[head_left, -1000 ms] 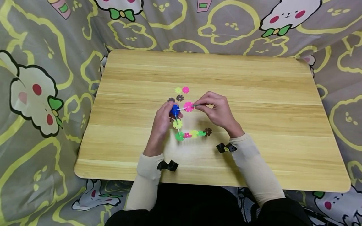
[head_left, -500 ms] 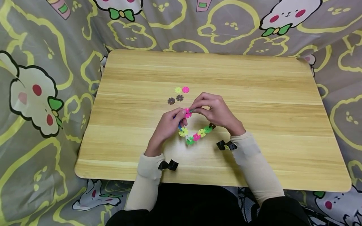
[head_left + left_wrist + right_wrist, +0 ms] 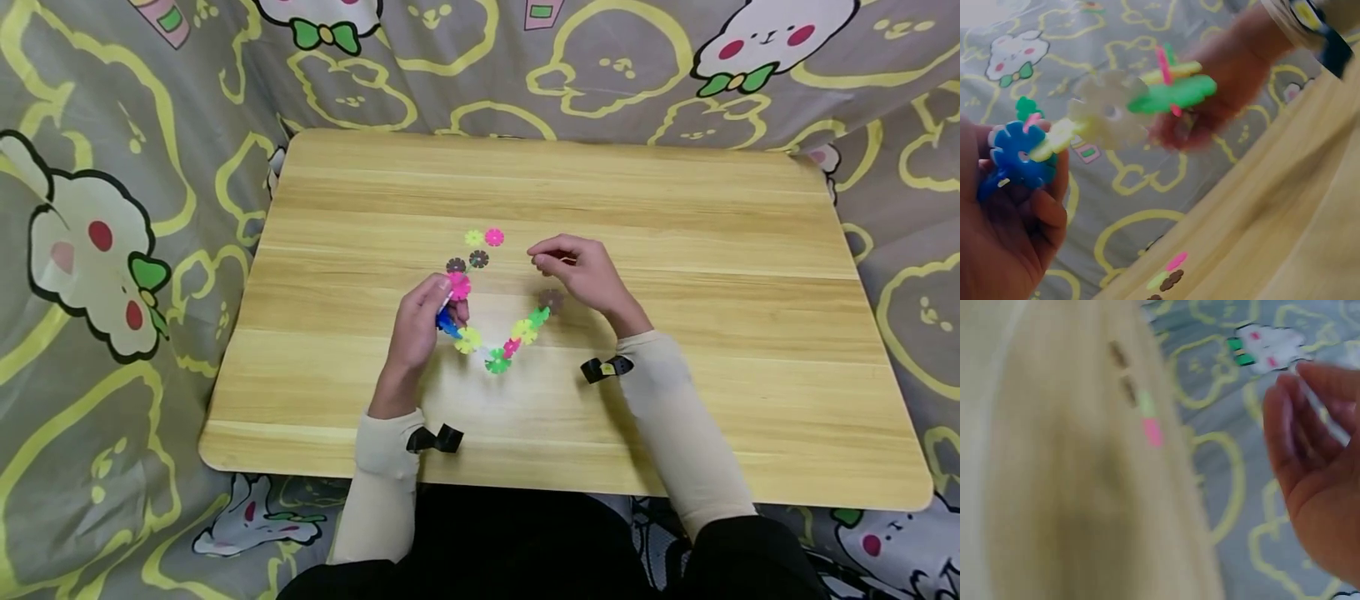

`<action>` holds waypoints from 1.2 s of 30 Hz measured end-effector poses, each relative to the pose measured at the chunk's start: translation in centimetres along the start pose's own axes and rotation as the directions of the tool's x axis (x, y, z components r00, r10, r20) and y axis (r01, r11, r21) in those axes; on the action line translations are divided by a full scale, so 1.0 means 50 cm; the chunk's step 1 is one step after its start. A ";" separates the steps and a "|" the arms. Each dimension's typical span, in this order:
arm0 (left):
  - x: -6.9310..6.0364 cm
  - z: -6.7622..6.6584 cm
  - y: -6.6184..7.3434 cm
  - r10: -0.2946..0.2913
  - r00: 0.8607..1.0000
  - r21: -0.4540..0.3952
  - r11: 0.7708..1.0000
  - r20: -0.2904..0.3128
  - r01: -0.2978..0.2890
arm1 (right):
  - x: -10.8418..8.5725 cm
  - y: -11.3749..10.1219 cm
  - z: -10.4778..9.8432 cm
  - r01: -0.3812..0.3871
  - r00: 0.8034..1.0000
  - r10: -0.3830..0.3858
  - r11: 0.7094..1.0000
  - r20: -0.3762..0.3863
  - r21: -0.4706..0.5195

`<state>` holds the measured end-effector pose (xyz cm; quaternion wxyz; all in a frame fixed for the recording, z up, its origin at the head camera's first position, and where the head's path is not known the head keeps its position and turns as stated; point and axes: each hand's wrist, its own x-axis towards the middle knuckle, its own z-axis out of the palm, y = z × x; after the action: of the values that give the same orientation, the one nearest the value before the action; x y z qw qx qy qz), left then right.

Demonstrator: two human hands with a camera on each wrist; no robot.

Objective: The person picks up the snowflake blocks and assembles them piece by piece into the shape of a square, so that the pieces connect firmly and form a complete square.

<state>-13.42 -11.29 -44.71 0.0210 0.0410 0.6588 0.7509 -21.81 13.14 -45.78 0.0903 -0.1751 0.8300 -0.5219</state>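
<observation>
My left hand [image 3: 420, 321] grips a curved chain of interlocking flower-shaped discs. Near the thumb sit its pink disc [image 3: 459, 286] and blue disc [image 3: 447, 323]. From there the chain runs through a yellow disc [image 3: 468, 340] and a green disc [image 3: 497, 362] up to a brown disc [image 3: 551, 300] at its far end. The left wrist view shows a blue disc [image 3: 1019, 153] against the fingers and a whitish disc [image 3: 1107, 112] beyond. My right hand [image 3: 588, 271] is raised beside the brown end, fingers loosely bent, and in the right wrist view [image 3: 1319, 462] nothing shows between them.
Loose discs lie flat on the wooden table [image 3: 712, 250] beyond the left hand: a yellow one [image 3: 474, 238], a pink one [image 3: 494, 237] and two dark brown ones [image 3: 478, 259]. A patterned grey cloth [image 3: 600, 75] surrounds the table.
My right hand has let go near the pink disc and drawn back to the right. The left hand has shifted left with the chain, whose brown end now sits higher.
</observation>
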 end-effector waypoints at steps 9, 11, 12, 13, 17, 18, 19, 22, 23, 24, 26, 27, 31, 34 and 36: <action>0.004 -0.005 0.002 0.072 0.996 -0.097 0.992 -0.052 -0.077 | 0.067 0.025 0.097 -0.048 0.976 0.114 0.944 0.186 -0.326; 0.004 -0.001 0.002 0.071 0.996 -0.118 0.990 -0.058 -0.077 | 0.085 0.014 0.112 -0.072 0.972 0.153 0.915 0.176 -0.397; 0.004 0.001 0.001 0.068 0.996 -0.129 0.989 -0.060 -0.075 | 0.094 0.010 0.119 -0.082 0.971 0.169 0.900 0.169 -0.428; 0.003 0.003 0.001 0.066 0.996 -0.135 0.988 -0.061 -0.074 | 0.102 0.008 0.124 -0.084 0.970 0.180 0.882 0.167 -0.463; 0.004 0.012 0.001 0.065 0.996 -0.148 0.986 -0.059 -0.073 | 0.124 0.016 0.142 -0.067 0.970 0.185 0.831 0.160 -0.552; 0.004 0.014 0.001 0.064 0.996 -0.148 0.986 -0.061 -0.073 | 0.127 0.021 0.147 -0.062 0.971 0.182 0.820 0.157 -0.569; 0.004 0.017 0.002 0.065 0.996 -0.147 0.986 -0.065 -0.074 | 0.128 0.023 0.150 -0.054 0.972 0.176 0.812 0.156 -0.581; 0.004 0.025 0.004 0.061 0.995 -0.152 0.986 -0.079 -0.072 | 0.128 0.027 0.158 -0.047 0.979 0.156 0.802 0.132 -0.595; 0.003 0.027 0.005 0.056 0.995 -0.155 0.985 -0.083 -0.069 | 0.127 0.027 0.159 -0.050 0.981 0.151 0.803 0.121 -0.594; 0.003 0.030 0.006 0.052 0.995 -0.159 0.985 -0.087 -0.065 | 0.125 0.027 0.160 -0.054 0.983 0.148 0.802 0.110 -0.595; 0.002 0.034 0.007 0.039 0.995 -0.168 0.984 -0.093 -0.055 | 0.123 0.028 0.159 -0.055 0.986 0.137 0.803 0.094 -0.593; 0.001 0.035 0.008 0.032 0.995 -0.173 0.984 -0.095 -0.048 | 0.122 0.029 0.159 -0.049 0.988 0.126 0.805 0.090 -0.592; 0.000 0.038 0.008 0.008 0.995 -0.174 0.984 -0.104 -0.026 | 0.121 0.033 0.155 -0.004 0.992 0.078 0.813 0.103 -0.582; 0.000 0.038 0.008 0.000 0.994 -0.164 0.986 -0.106 -0.018 | 0.123 0.037 0.151 0.004 0.990 0.074 0.828 0.117 -0.561; 0.000 0.039 0.007 0.000 0.994 -0.166 0.986 -0.110 -0.018 | 0.125 0.039 0.148 -0.007 0.988 0.090 0.837 0.125 -0.547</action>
<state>-13.23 -9.44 -44.13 -0.0153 0.0009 0.5938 0.8045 -25.52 5.32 -50.60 0.1105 -0.2099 0.9393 -0.2478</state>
